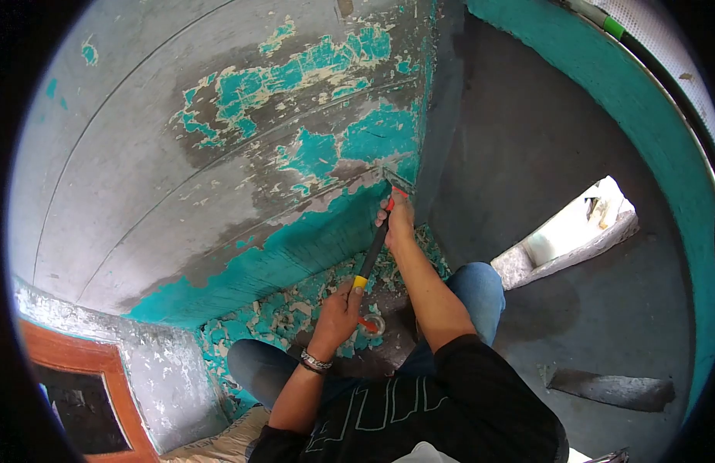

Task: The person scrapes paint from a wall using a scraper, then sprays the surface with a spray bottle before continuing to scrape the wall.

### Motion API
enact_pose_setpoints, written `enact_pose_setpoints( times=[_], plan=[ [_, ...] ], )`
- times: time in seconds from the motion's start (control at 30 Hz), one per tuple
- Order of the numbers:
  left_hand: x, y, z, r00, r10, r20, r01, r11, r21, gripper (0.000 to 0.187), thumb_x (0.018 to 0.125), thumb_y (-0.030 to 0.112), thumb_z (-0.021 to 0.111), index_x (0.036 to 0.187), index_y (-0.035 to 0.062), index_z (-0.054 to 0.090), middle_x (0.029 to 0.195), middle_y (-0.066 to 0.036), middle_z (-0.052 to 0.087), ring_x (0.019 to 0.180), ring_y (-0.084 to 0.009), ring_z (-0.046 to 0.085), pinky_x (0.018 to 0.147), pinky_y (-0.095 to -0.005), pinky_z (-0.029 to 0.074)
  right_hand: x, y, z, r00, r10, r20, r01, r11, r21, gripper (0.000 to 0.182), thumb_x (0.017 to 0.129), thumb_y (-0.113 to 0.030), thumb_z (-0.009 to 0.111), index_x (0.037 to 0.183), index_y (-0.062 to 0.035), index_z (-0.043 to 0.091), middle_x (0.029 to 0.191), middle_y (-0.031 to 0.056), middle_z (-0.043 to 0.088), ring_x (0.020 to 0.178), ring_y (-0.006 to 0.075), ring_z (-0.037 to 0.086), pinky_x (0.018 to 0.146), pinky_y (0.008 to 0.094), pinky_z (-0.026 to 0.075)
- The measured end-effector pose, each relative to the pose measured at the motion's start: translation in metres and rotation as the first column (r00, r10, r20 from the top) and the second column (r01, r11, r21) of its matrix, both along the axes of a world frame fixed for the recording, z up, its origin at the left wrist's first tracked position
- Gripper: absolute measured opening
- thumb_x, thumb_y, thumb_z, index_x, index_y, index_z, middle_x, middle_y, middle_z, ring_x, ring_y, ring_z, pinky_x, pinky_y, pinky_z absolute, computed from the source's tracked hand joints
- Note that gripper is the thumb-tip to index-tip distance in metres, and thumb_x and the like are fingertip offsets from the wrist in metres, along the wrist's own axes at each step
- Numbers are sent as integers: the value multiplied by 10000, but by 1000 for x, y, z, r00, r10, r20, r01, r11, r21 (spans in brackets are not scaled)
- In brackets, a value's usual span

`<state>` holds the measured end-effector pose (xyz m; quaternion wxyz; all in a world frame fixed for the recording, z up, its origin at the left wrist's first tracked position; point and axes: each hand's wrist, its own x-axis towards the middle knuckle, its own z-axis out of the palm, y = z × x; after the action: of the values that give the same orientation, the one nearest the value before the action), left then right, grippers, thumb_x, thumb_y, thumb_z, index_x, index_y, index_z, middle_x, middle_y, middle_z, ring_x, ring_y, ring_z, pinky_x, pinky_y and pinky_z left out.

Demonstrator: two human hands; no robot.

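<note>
A long-handled scraper [375, 251] with a black shaft, a red neck and a yellow band slants up from my lap to the wall. Its blade [398, 181] meets the teal paint near the corner. My right hand [398, 220] is closed around the upper shaft, just below the blade. Lower down, my left hand [338, 315] is wrapped round the handle by the yellow band. Partly peeled teal paint [296, 239] covers the lower wall, with bare grey surface above it. Between my knees lies a small round, red-and-clear object [371, 324] whose kind I cannot make out.
Paint flakes [288, 312] litter the floor along the wall's foot. On the right, a dark wall [543, 131] has a bright opening [581, 224] and a narrow dark recess [612, 390]. An orange-brown wooden frame [83, 355] stands lower left, near a brown sack [226, 444].
</note>
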<state>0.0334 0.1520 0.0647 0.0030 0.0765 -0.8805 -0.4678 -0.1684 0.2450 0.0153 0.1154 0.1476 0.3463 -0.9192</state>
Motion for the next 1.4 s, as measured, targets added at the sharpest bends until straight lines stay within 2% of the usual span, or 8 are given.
enact_pose_setpoints(
  times=[0.1,0.23,0.33,0.4,0.5,0.6,0.83,1.4],
  plan=[
    [0,10,0,999,7,-32,-6,1000,25,281,952,213,428,1012,-35,546,603,-73,488,547,-137,475,507,-313,371,-2,4,0,999,30,15,-31,999,15,165,929,-251,476,994,-104,438,684,18,484,486,114,441,406,294,381],
    [0,16,-8,999,32,-35,-30,997,68,271,952,211,425,1010,-27,541,601,-77,491,535,-141,469,505,-322,373,-4,8,4,999,47,25,-47,999,27,171,918,-260,494,882,-109,424,679,11,482,457,111,422,409,286,368],
    [-7,6,-24,996,14,-91,-2,992,130,304,934,236,471,1019,-43,558,616,-152,555,544,-270,562,532,-356,424,-2,10,9,1000,28,-4,-27,993,119,148,937,-252,468,972,-112,436,678,16,472,485,123,432,415,294,371],
    [-19,-10,-29,992,-67,106,24,931,365,334,933,277,467,1015,-33,560,626,-137,545,569,-248,546,570,-361,430,-7,12,5,989,-146,2,145,984,99,167,940,-263,468,977,-105,430,696,24,469,493,129,439,416,298,378],
    [-40,-15,-26,993,-122,2,117,960,254,366,950,305,419,934,-31,562,601,-27,480,551,-114,458,516,-297,376,-9,21,1,981,-190,-28,192,979,74,203,950,-293,454,983,-96,420,706,31,466,493,136,442,416,306,386],
    [-36,4,-13,991,-80,-104,99,977,190,354,949,307,431,954,-21,564,601,-13,470,556,-104,451,524,-287,374,-4,24,11,980,-179,-92,185,980,70,187,953,-283,441,958,-98,414,710,38,476,492,138,442,419,305,387],
    [-26,9,-21,996,-83,-29,88,961,261,365,944,315,458,1052,-17,564,607,-69,505,544,-149,479,523,-317,374,0,21,15,981,-130,-143,161,960,231,183,947,-266,441,904,-91,409,707,40,479,464,137,437,392,288,375],
    [-40,8,-22,996,-91,22,70,878,474,362,938,363,453,898,20,564,614,19,464,545,-67,412,504,-238,337,-6,27,25,974,-181,-134,215,922,322,194,953,-246,443,981,-64,381,732,42,442,463,129,434,372,292,364]
  ],
)
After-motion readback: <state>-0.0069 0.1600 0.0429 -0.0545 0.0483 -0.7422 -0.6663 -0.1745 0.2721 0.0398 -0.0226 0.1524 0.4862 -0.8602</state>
